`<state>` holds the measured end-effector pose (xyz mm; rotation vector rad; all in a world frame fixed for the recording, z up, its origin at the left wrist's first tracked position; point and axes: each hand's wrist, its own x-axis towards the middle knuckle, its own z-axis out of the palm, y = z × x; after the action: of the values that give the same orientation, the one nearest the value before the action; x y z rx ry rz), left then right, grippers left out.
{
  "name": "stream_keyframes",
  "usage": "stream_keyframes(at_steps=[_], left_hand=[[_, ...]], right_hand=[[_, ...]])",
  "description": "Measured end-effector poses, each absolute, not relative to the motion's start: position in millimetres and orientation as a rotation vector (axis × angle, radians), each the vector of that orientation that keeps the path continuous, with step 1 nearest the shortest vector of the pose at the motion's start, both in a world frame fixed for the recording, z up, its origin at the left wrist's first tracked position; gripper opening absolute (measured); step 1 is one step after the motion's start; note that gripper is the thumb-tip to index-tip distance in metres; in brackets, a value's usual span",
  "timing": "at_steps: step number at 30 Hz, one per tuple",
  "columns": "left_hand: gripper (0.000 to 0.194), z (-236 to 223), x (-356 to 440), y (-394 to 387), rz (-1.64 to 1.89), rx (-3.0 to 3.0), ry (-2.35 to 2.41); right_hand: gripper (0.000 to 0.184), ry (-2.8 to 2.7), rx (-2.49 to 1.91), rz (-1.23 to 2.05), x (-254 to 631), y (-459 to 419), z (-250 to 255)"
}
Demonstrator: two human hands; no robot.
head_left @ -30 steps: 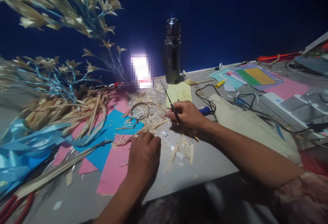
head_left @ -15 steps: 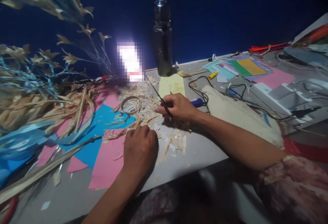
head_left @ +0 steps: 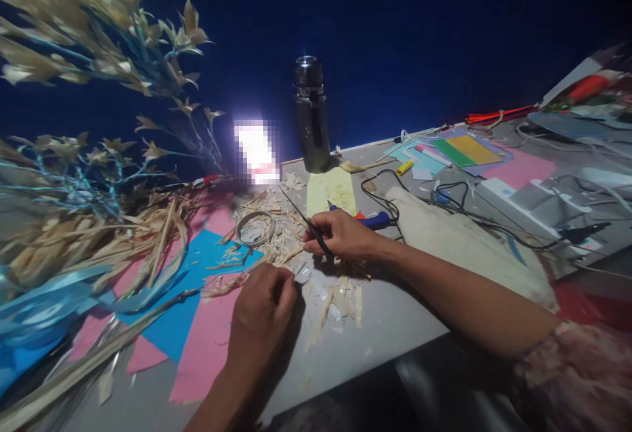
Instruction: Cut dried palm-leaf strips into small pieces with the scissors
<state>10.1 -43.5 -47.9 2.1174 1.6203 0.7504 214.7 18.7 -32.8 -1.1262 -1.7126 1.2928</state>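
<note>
My right hand (head_left: 340, 234) is closed around a thin dark tool with a long pointed tip (head_left: 301, 213), which slants up and to the left. Just behind that hand lies a blue tool with an orange part (head_left: 375, 220), half covered. My left hand (head_left: 261, 310) rests at the near side of the scraps, its fingers curled in; whatever is inside them is hidden. Dry husk scraps (head_left: 284, 231) are strewn between and beyond both hands. A roll of tape (head_left: 255, 228) lies flat among them.
A dark flask (head_left: 312, 122) stands at the back by a yellow paper (head_left: 332, 191). Dried flowers on blue stems (head_left: 108, 175) rise on the left, above blue paper (head_left: 168, 317) and ribbon (head_left: 44, 313). On the right are a cream cloth (head_left: 464, 247), cables and a power strip (head_left: 523, 211).
The view has shifted, first down, then back up. My left hand has turned slightly, showing its thumb side more. My right hand still holds the dark tool over the scraps.
</note>
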Motion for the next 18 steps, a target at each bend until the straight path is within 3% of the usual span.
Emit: stream_keyframes(at_steps=[4, 8, 13, 18], left_hand=[[0.022, -33.2, 7.6, -46.1, 0.819, 1.303, 1.437], [0.024, -28.9, 10.2, -44.7, 0.789, 1.074, 1.352], [0.033, -25.4, -1.0, -39.7, 0.753, 1.308, 1.348], [0.024, -12.1, -29.5, -39.7, 0.726, 2.129, 1.411]], right_hand=[[0.025, -1.531, -0.999, 1.646, 211.6, 7.1, -20.0], [0.025, -1.527, -1.016, 1.653, 205.0, -2.0, -16.9], [0.019, -1.232, -1.068, 1.619, 200.0, -6.8, -16.1], [0.021, -1.112, -1.071, 1.578, 203.5, -0.7, -14.8]])
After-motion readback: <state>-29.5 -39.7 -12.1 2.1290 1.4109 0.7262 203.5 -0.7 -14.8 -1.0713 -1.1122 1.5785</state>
